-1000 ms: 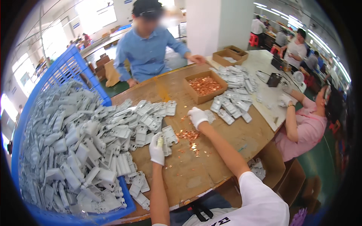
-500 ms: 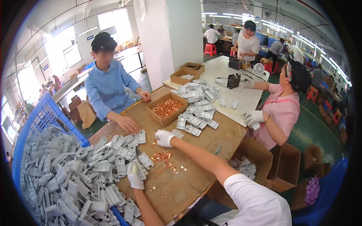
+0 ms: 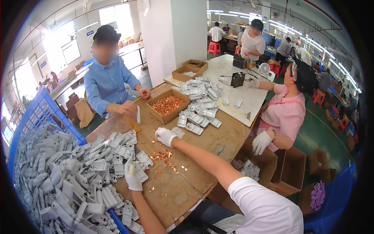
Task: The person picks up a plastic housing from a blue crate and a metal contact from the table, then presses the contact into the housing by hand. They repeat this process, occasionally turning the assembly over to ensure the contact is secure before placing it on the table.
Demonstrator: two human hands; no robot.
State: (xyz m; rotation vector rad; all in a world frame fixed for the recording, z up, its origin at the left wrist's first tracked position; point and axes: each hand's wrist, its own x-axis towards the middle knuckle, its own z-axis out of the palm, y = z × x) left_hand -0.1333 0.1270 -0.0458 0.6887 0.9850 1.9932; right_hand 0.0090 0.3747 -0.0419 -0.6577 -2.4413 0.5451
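Pointing leftward, the right hand (image 3: 165, 137) curls near copper-coloured pieces (image 3: 161, 155).

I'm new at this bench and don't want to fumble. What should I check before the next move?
1. Casing held in left hand: ok.
2. Copper piece in right hand: cannot tell, fingertips hide it.
3. Loose copper pile near both hands: ok.
4. Copper pieces kept together: not ok, some lie scattered around the pile.
5. Copper in the box: ok, plenty showing.
6. Blue-sleeved co-worker's hand clear of both hands: ok, it is apart from them.
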